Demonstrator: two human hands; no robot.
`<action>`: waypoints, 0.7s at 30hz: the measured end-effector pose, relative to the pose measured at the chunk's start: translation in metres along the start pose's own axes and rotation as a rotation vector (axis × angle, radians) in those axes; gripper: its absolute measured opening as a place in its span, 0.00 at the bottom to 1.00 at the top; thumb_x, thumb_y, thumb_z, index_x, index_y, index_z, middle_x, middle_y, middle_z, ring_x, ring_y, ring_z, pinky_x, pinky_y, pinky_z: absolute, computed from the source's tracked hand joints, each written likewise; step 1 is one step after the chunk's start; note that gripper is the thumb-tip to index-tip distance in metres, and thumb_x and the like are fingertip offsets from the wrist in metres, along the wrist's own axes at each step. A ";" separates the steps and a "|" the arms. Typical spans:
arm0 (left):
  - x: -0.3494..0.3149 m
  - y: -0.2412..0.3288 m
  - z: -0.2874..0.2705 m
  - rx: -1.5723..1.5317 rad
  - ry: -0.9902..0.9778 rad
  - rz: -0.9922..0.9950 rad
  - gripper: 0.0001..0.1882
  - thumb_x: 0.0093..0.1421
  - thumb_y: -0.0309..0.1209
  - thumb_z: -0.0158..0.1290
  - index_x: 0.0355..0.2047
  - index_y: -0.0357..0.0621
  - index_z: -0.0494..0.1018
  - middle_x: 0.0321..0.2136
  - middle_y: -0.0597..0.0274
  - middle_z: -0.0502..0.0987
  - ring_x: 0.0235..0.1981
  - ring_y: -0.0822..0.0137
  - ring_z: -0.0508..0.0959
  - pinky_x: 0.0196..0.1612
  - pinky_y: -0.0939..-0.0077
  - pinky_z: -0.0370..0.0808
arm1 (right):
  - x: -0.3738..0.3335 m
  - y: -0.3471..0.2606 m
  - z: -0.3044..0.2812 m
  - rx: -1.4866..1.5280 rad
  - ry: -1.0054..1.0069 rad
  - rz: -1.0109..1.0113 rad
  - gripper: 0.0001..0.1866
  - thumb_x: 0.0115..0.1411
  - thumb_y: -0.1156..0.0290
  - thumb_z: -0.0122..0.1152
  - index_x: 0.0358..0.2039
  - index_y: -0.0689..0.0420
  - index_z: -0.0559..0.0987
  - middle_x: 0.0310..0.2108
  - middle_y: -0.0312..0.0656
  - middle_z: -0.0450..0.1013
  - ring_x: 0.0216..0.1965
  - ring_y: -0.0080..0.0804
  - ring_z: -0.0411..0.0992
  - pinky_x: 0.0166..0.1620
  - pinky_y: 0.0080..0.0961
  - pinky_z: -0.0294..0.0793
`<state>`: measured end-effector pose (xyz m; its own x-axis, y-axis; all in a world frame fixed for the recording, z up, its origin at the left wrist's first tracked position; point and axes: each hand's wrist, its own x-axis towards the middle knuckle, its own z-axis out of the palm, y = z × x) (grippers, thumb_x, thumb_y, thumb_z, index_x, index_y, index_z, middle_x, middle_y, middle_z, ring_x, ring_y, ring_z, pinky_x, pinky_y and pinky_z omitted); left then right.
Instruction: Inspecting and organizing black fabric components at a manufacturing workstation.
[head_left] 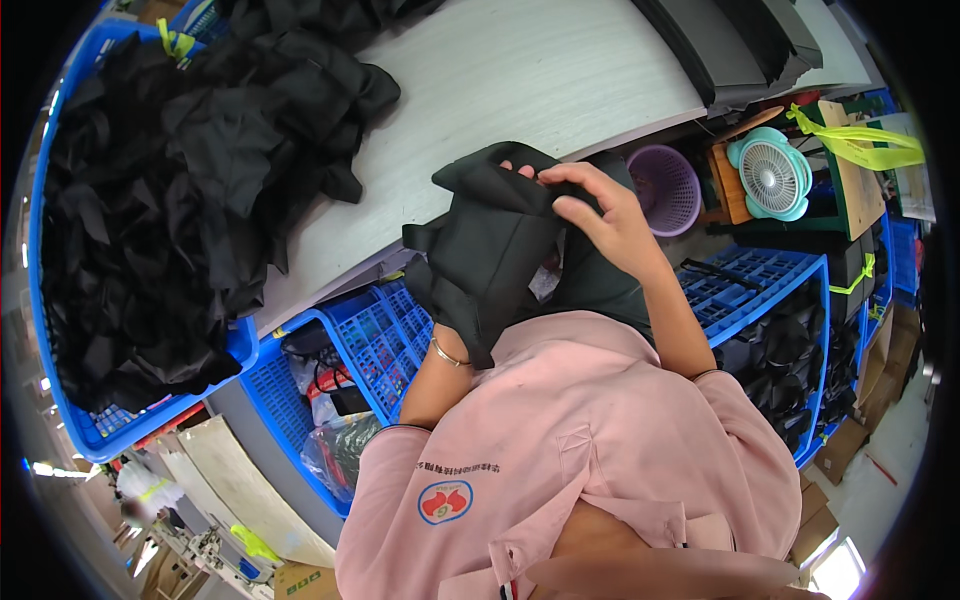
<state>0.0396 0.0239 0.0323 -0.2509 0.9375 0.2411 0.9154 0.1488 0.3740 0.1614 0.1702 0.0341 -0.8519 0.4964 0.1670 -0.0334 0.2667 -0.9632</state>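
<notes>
Over the near edge of the surface (500, 75), we judge the black fabric piece (500, 245) light, floppy, best held where our right hand (612, 215) pinches its rim; mostly covered left hand (524, 171): cannot tell.

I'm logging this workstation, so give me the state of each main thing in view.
Black fabric piece: creased and bunched
Left hand: mostly covered by the piece, fingertips showing; grip unclear
Right hand: fingers bent at the piece; grip unclear
Blue basket at left: heaped with black fabric
Purple bin: open-topped
Turquoise fan: cannot tell whether running
</notes>
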 end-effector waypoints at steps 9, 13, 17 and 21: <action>-0.028 -0.017 0.011 -1.661 0.165 -0.574 0.27 0.69 0.37 0.48 0.66 0.43 0.60 0.65 0.57 0.64 0.67 0.63 0.62 0.68 0.66 0.59 | -0.011 0.005 -0.001 0.604 0.072 0.060 0.08 0.65 0.70 0.60 0.33 0.62 0.78 0.36 0.31 0.73 0.37 0.16 0.65 0.43 0.17 0.65; -0.046 -0.035 0.023 -2.042 0.313 -0.705 0.27 0.69 0.36 0.48 0.66 0.42 0.60 0.65 0.57 0.64 0.66 0.63 0.63 0.68 0.66 0.61 | -0.011 0.008 -0.004 0.444 0.126 0.188 0.08 0.66 0.70 0.60 0.38 0.63 0.78 0.36 0.32 0.74 0.36 0.15 0.66 0.42 0.15 0.66; -0.049 -0.037 0.034 -2.083 0.311 -0.713 0.27 0.69 0.35 0.47 0.66 0.42 0.59 0.65 0.57 0.64 0.65 0.63 0.63 0.67 0.66 0.62 | -0.006 0.006 0.003 0.259 0.062 0.190 0.11 0.61 0.73 0.66 0.41 0.64 0.78 0.35 0.33 0.76 0.36 0.16 0.68 0.42 0.16 0.69; -0.051 -0.037 0.038 -2.129 0.310 -0.702 0.27 0.70 0.35 0.47 0.66 0.41 0.59 0.65 0.57 0.64 0.65 0.63 0.64 0.66 0.66 0.63 | -0.008 0.003 0.004 0.095 0.072 0.363 0.08 0.59 0.73 0.67 0.36 0.64 0.79 0.36 0.36 0.75 0.38 0.19 0.69 0.44 0.18 0.68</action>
<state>0.0309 -0.0180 -0.0275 -0.4983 0.8111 -0.3063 -0.8130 -0.3144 0.4901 0.1658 0.1637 0.0289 -0.7782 0.6024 -0.1775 0.2128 -0.0130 -0.9770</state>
